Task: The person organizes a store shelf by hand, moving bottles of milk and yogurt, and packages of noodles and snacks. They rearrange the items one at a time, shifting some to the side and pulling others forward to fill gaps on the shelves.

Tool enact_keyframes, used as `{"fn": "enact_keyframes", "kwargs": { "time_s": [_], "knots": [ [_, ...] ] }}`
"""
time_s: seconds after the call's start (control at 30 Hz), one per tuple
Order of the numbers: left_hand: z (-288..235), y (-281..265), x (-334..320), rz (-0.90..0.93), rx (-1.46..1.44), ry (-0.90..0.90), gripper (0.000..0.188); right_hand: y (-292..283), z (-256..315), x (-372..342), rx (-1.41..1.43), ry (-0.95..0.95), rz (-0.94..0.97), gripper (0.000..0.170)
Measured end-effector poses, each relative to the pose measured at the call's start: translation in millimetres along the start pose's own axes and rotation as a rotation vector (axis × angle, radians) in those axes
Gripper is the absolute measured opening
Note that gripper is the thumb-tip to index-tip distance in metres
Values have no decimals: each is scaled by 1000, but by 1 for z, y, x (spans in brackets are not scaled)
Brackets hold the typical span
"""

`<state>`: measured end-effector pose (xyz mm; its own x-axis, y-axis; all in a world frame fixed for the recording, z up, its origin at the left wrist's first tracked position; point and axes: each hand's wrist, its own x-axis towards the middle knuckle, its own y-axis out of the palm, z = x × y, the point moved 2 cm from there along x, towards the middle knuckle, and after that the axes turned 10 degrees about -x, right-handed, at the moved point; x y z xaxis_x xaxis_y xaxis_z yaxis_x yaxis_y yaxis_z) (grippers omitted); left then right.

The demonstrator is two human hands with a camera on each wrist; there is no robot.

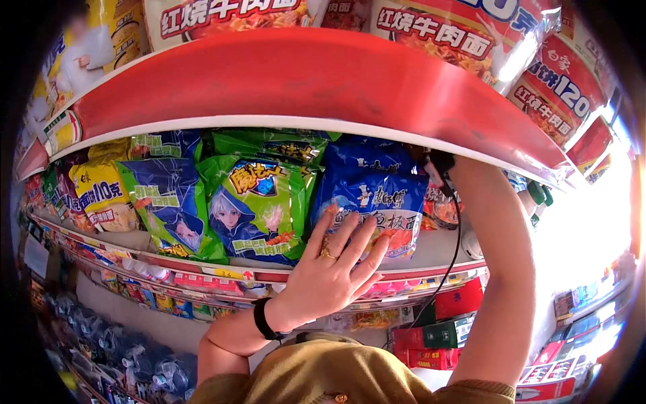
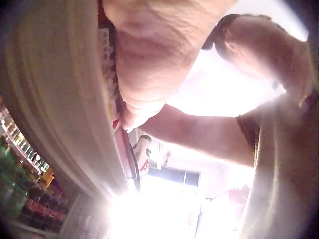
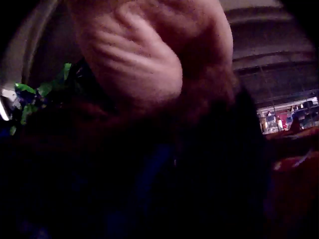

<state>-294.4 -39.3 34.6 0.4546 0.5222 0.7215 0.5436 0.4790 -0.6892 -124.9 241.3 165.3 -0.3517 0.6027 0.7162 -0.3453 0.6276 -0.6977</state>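
Note:
My left hand [image 1: 330, 273] rests its outstretched fingers on the lower front of a blue instant noodle bag [image 1: 393, 195]; a ring is on one finger. Behind that bag stands a second blue bag [image 1: 367, 156]. My right forearm [image 1: 496, 236] reaches under the upper shelf, into the back of the row at the blue bags' right side. Its hand is hidden in the head view. In the dark right wrist view the heel of my right hand [image 3: 139, 64] shows, but its fingers do not, so I cannot tell what it holds.
Green snack bags [image 1: 262, 209] stand left of the blue ones, with a yellow noodle bag [image 1: 101, 192] farther left. A red-fronted shelf [image 1: 303, 77] overhangs the row. A black cable [image 1: 454, 252] hangs from the right wrist. Red boxes [image 1: 461, 299] are lower right.

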Motion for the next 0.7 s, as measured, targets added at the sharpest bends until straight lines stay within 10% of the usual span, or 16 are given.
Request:
{"fn": "enact_keyframes", "kwargs": {
  "time_s": [0.47,0.7],
  "knots": [
    [1,0,1,18,-10,-10,61,-26,16,0,99,-111,83,19],
    [0,-1,3,17,-7,-8,60,-91,101,-65,325,-394,534,17]
  ]
}}
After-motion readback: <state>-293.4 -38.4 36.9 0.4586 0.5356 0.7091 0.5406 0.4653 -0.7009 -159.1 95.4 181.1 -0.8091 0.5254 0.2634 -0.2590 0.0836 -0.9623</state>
